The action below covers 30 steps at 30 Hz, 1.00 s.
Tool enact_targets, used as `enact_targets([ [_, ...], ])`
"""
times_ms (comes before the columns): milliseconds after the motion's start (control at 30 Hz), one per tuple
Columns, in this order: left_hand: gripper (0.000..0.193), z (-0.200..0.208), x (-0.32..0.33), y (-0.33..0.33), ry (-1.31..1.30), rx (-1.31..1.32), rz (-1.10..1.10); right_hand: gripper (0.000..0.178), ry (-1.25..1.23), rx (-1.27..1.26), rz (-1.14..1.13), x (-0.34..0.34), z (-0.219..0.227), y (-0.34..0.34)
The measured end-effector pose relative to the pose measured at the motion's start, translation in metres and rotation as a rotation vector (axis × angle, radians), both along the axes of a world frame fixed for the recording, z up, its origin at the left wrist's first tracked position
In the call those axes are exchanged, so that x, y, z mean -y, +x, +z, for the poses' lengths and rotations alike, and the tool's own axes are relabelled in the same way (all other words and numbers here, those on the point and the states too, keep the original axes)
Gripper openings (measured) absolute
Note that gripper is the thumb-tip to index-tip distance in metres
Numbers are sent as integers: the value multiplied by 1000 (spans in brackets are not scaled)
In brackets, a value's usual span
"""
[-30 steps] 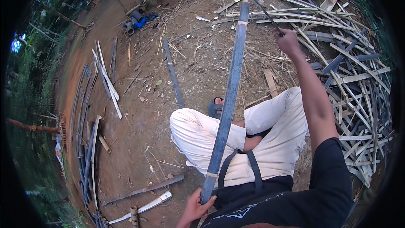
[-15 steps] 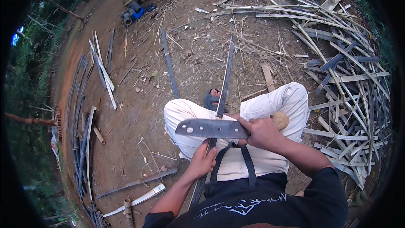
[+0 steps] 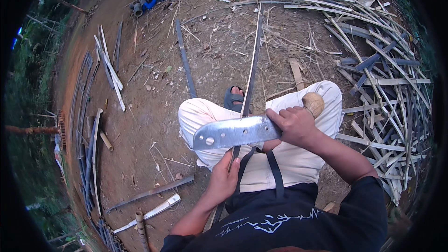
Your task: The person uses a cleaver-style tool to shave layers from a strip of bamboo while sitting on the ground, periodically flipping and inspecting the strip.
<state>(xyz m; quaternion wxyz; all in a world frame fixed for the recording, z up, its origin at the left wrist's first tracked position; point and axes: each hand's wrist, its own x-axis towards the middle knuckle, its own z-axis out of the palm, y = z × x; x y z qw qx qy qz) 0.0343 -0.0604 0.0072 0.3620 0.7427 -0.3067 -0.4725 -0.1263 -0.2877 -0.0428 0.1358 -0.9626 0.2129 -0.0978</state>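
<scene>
My left hand [image 3: 223,177] is closed around a long, narrow bamboo strip [image 3: 252,67] in front of my waist. The strip runs away from me between my knees, its near end passing beside my left forearm. Gripped in my right hand [image 3: 296,128] is a broad machete [image 3: 226,133] with round holes in its blade. Its rounded, light brown handle end [image 3: 313,104] sticks out past my fingers. The shiny blade lies crosswise over the strip, just beyond my left hand. Whether its edge bites into the bamboo I cannot tell.
Split bamboo strips form a large tangled heap [image 3: 385,81] at the right. More bamboo pieces [image 3: 95,158] lie along the left, with a pale split piece [image 3: 158,212] at the near left. A single dark strip [image 3: 184,58] lies ahead. My sandalled foot [image 3: 234,97] is beneath the work.
The bamboo strip reaches farther away from me than before. The machete's blade has turned from dark to a bright, shiny face and tilts slightly. The whole view has shifted a little.
</scene>
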Motion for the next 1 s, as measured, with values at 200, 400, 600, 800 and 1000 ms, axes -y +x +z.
enact_targets([
  [200,36,5,-25,-11,-2,-31,-44,29,103,-43,-197,43,-7,1],
  [400,33,-29,-17,-4,-61,34,-18,47,165,33,111,-53,13,-1],
  [600,28,-14,-2,-10,-100,-40,102,53,216,-37,2,-19,14,1],
  [800,36,-14,-10,-12,113,-218,151,52,40,-37,97,-35,7,-5],
  [1000,44,-14,-9,-18,21,-308,162,49,111,-101,-41,-5,-1,0],
])
